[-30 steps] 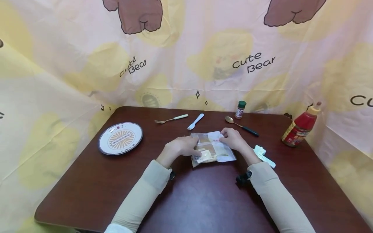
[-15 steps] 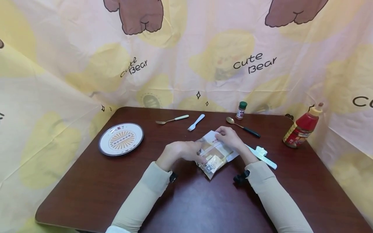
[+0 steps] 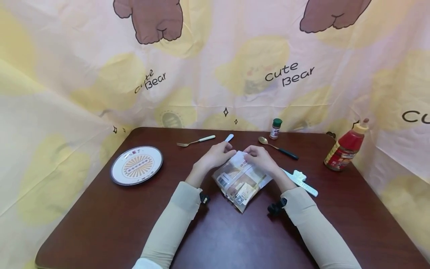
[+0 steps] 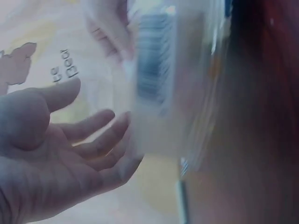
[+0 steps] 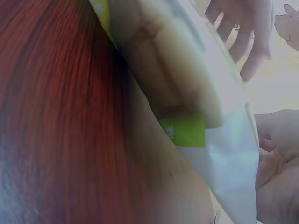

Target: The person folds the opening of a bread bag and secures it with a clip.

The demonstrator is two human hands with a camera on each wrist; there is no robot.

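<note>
— Sandwich packet (image 3: 239, 179) lies mid-surface (image 3: 100, 220), its far end lifted; I see bread inside through the clear wrap.

— And the hands?

— My right hand (image 3: 260, 158) pinches the top edge. The left hand (image 3: 216, 155) has its fingers (image 4: 100, 121) spread and relaxed beside that edge, holding nothing.

— Anything crowding them?

— White fork (image 3: 229, 137) just beyond the left hand, partly hidden by it; spoon (image 3: 277, 147) and white clip (image 3: 300, 181) to the right. Plate (image 3: 137, 165), ketchup bottle (image 3: 346, 146) well apart.
</note>
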